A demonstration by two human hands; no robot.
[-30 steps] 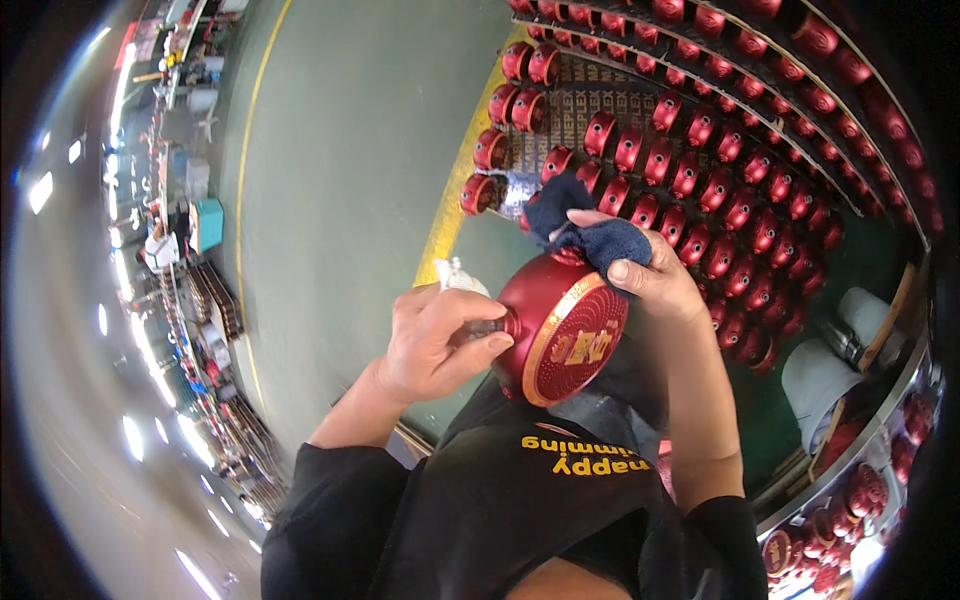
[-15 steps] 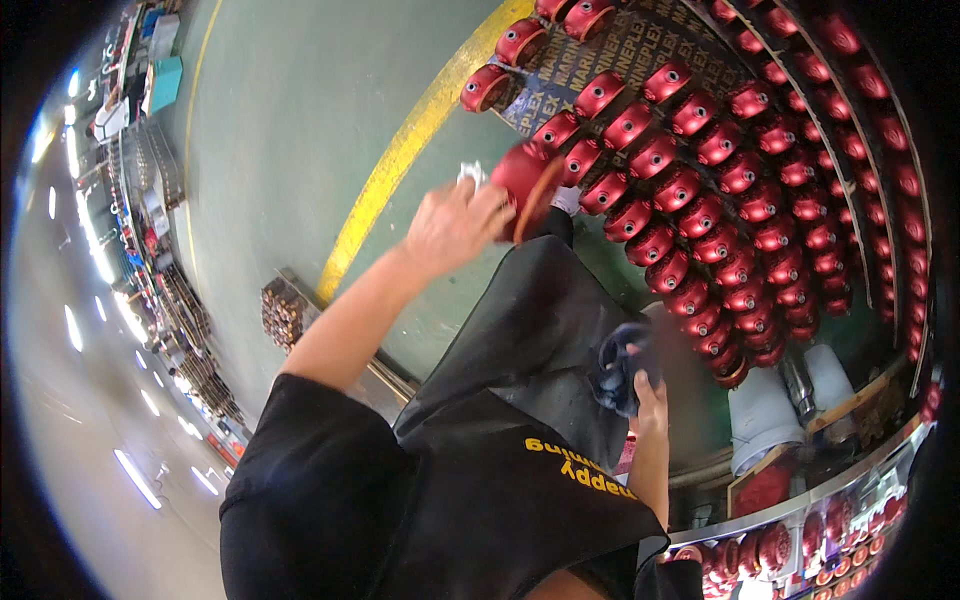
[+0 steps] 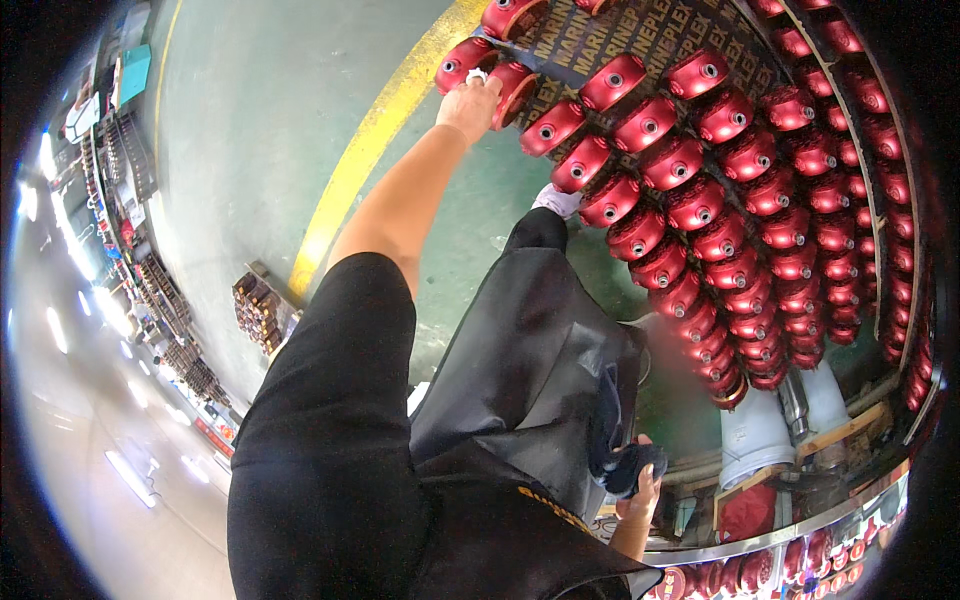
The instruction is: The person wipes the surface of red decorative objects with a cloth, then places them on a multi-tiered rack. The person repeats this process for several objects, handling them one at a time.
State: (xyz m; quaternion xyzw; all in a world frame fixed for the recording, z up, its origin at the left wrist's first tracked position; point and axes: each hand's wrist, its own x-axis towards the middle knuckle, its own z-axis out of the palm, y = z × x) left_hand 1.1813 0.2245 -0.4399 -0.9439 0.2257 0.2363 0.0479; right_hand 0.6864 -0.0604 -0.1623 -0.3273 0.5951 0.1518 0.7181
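My left hand (image 3: 468, 100) reaches far out over the floor and grips a red round metal part (image 3: 516, 88) by its rim. The part sits at the near end of a row of matching red parts (image 3: 700, 200), which lie in several rows on a dark printed board (image 3: 640, 35). My right hand (image 3: 640, 498) hangs low by my black apron (image 3: 530, 340) and holds a crumpled dark blue cloth (image 3: 625, 465).
A yellow line (image 3: 370, 150) runs across the green floor (image 3: 260, 120) beside the board. Two pale cylinders (image 3: 765, 440) stand past the rows' near end. A metal shelf (image 3: 800, 560) with more red parts lies lower right. Racks (image 3: 160, 290) line the far left.
My left hand carried the red part from my chest out to the row on the board. My right hand took the cloth off the part and dropped to my side.
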